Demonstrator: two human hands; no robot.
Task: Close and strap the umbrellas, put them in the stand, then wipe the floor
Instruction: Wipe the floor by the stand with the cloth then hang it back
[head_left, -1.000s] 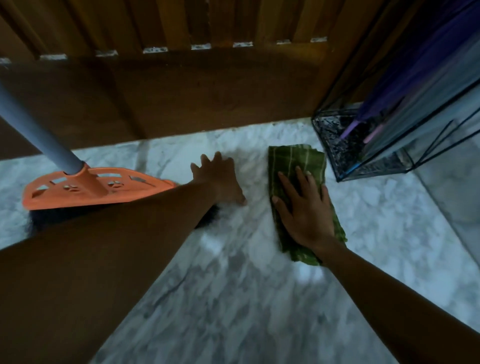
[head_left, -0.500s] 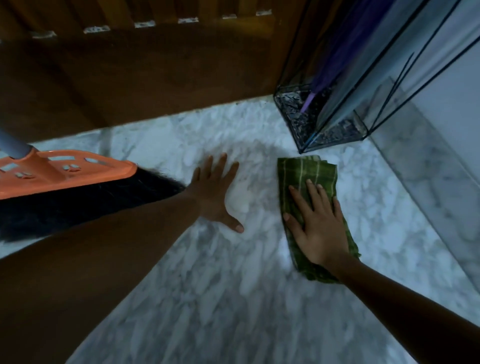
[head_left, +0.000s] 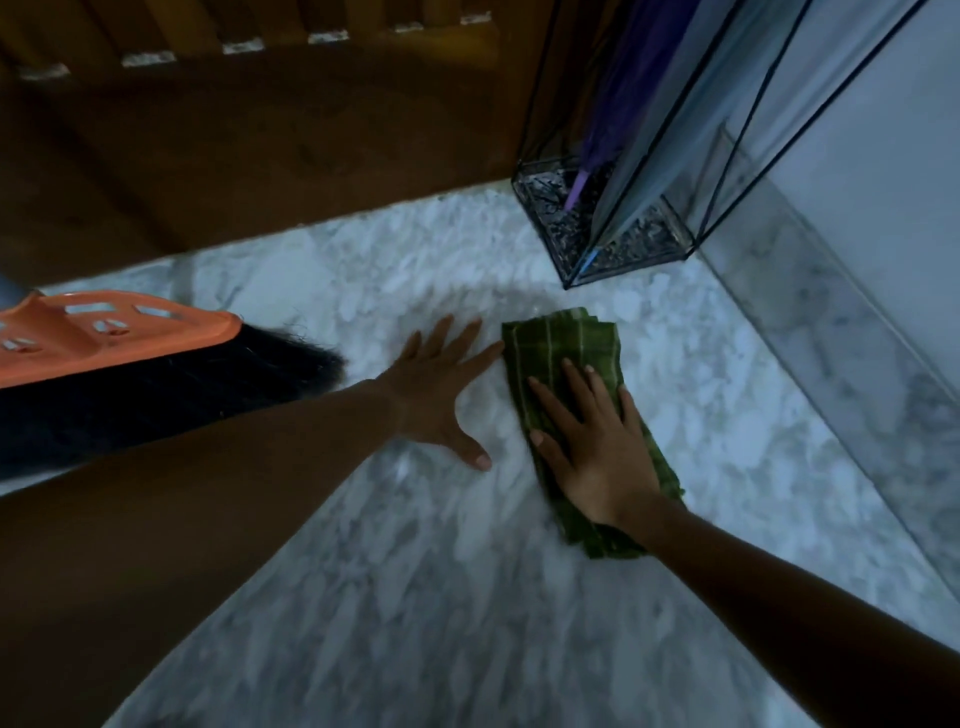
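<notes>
A folded green checked cloth (head_left: 558, 348) lies flat on the white marble floor (head_left: 415, 597). My right hand (head_left: 592, 447) presses down on it with fingers spread. My left hand (head_left: 436, 395) rests flat on the bare floor just left of the cloth, fingers apart, its fingertips near the cloth's edge. In the far right corner stands a wire-framed umbrella stand (head_left: 623, 244) with a closed purple umbrella (head_left: 618, 119) and a closed pale blue umbrella (head_left: 691, 130) leaning in it.
A broom with an orange head (head_left: 114, 332) and black bristles (head_left: 156, 395) lies on the floor at the left, partly behind my left forearm. A brown wooden door (head_left: 260, 140) closes the far side. A marble skirting (head_left: 841, 353) runs along the right wall.
My right hand with the cloth slid away from the stand, then back toward my left hand. The view shifted right, so the broom sits farther left and the stand nearer the middle.
</notes>
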